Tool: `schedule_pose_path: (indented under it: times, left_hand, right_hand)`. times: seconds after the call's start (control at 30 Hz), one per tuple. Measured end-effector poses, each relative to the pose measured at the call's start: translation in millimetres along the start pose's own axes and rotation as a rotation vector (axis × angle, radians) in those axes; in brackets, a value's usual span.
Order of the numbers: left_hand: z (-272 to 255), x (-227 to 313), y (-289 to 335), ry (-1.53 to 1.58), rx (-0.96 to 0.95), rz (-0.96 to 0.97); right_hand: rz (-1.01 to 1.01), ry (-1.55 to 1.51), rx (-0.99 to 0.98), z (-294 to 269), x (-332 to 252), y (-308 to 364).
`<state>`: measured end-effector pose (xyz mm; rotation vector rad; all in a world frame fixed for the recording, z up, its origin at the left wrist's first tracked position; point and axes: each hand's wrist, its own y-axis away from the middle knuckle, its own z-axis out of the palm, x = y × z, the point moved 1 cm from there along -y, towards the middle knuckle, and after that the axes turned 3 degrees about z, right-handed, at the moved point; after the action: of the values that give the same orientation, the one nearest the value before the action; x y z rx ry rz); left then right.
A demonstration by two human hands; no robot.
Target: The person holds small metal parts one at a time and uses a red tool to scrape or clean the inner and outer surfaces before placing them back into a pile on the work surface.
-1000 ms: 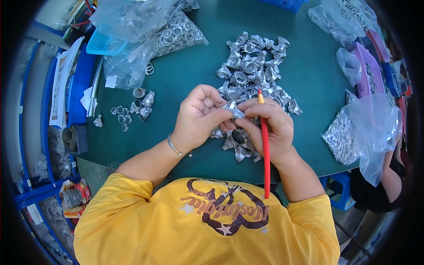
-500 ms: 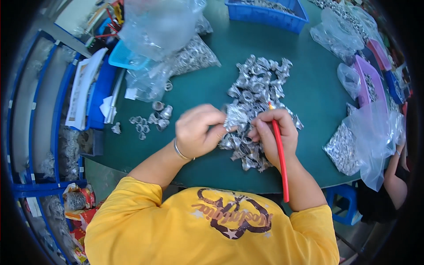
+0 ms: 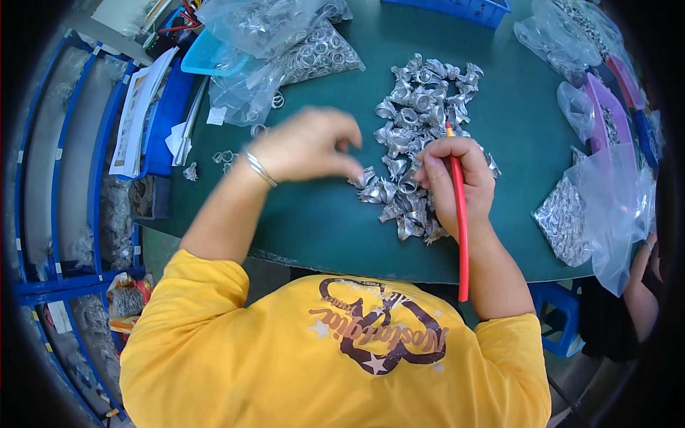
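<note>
My left hand (image 3: 310, 146) is raised to the left of a heap of silver metal rings (image 3: 408, 118) with flared, ornate tops. It is slightly blurred; thumb and forefinger are apart, with nothing visible between them. At the heap's right edge, my right hand (image 3: 460, 175) is closed around a red pencil (image 3: 462, 235). The pencil's tip points away from me over the rings and its long end hangs down over my wrist. My right thumb and fingertips are bent in close to the rings, and whether they also hold one is hidden.
Plastic bags of rings (image 3: 325, 53) and a light-blue basket (image 3: 210, 55) stand at the far left. A few loose rings (image 3: 225, 157) lie behind my left forearm. To the right are a bag of silver parts (image 3: 562, 221), a purple tray (image 3: 609, 118) and another person's arm (image 3: 640, 285).
My left hand has opened and moved left, away from the heap; the silver piece it pinched is out of it. My right hand keeps the pencil. The whole view has shifted slightly.
</note>
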<state>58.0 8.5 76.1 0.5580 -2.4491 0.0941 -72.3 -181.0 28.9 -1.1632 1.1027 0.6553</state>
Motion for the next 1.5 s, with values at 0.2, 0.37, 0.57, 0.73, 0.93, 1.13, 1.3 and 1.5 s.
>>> schedule_pose_path:
  times: [0.2,0.37,0.57,0.73,0.93,1.13,1.3,1.5]
  left_hand:
    - [43.6,0.8,-0.4,0.282,0.167,-0.063]
    - [54.4,19.8,-13.2,1.132,0.317,-0.106]
    - [79.4,16.7,-11.0,1.206,0.375,0.087]
    - [84.4,14.7,-11.4,1.177,0.501,0.083]
    - [83.6,12.4,-8.5,0.97,0.553,0.044]
    - [87.1,12.1,-9.1,0.826,0.628,0.161]
    - [85.7,14.8,-8.7,0.71,0.636,0.233]
    - [84.8,15.4,-9.2,0.717,0.604,0.142]
  right_hand:
    - [-0.014,0.034,-0.023,-0.1,1.9,-0.2]
    - [-0.185,0.129,-0.012,2.0,1.4,-4.5]
    - [-0.186,0.193,-0.037,0.4,8.0,-5.0]
    - [-0.101,0.224,-0.13,-3.0,1.1,-6.7]
    - [0.038,0.181,-0.025,-4.0,2.2,-4.4]
    - [-0.01,0.13,-0.087,0.2,1.6,-2.5]
    - [-0.127,0.159,-0.15,3.5,0.8,-1.2]
    - [-0.192,0.208,-0.214,0.1,-2.2,-5.4]
